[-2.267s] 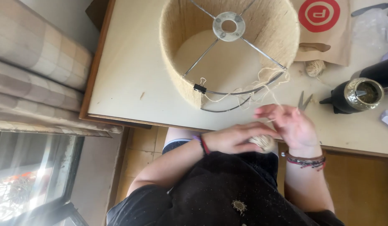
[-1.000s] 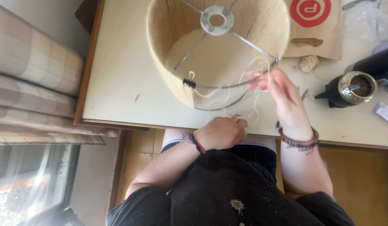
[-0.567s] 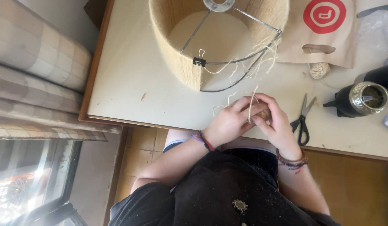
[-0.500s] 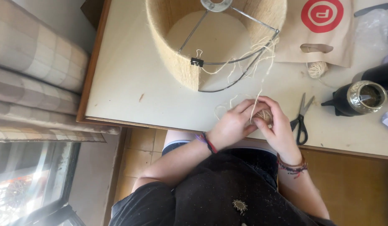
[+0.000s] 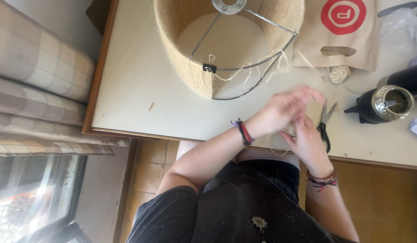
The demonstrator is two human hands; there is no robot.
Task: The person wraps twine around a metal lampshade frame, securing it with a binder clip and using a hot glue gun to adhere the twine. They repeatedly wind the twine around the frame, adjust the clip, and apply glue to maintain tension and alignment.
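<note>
A cream table (image 5: 141, 90) with a wooden edge is seen from above, with the person seated at its near side. Both hands are held together over the near edge of the table, and a small ball of twine (image 5: 289, 130) is found between them.

The left hand (image 5: 282, 110) is blurred; its fingers are extended and spread above the ball, and whether anything is pinched by them cannot be told. The right hand (image 5: 307, 139) is placed just below and to the right of the ball, its fingers curled up against it; the ball appears to be cupped there, though the contact is largely hidden by the left hand. A loose strand is seen hanging from the ball past the table edge.

A lampshade (image 5: 226, 42) is noted lying on its side beyond the hands, its outside wrapped in twine and its wire frame exposed. A black binder clip (image 5: 209, 67) is fixed on its rim, and loose twine strands (image 5: 262, 67) are draped over the frame's lower ring.

Black-handled scissors (image 5: 324, 123) are recorded just beside the right hand. A second twine ball (image 5: 339, 73) lies near a brown paper bag (image 5: 339, 40). A dark cup with a metal rim (image 5: 381, 104) stands well to the right.
</note>
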